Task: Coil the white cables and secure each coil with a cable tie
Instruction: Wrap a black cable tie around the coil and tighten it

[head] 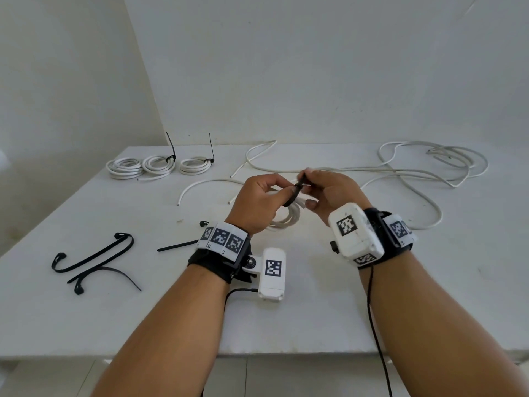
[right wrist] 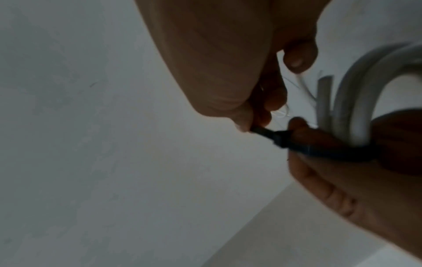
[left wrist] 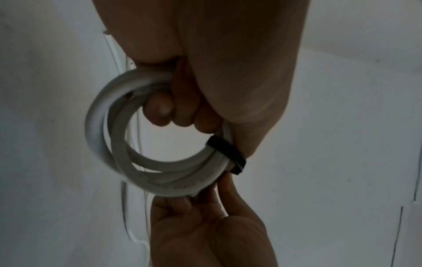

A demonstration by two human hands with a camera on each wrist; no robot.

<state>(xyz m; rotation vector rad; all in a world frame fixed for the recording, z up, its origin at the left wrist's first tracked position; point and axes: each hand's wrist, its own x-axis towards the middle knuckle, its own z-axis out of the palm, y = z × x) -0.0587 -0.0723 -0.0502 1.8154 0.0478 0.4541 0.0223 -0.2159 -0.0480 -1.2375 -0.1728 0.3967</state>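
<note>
White cable coil (left wrist: 146, 153) hangs above the desk (head: 315, 310), gripped in the left hand's (head: 257, 202) curled fingers (left wrist: 160, 108); the right hand (head: 329, 193) pinches the black cable tie (right wrist: 297, 142) looped round it.

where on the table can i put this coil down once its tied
Bare room lies on the table along the near edge beneath the wrists, and at the near right corner. The far left holds finished coils, the near left spare cable ties, and the far right loose cable.
</note>
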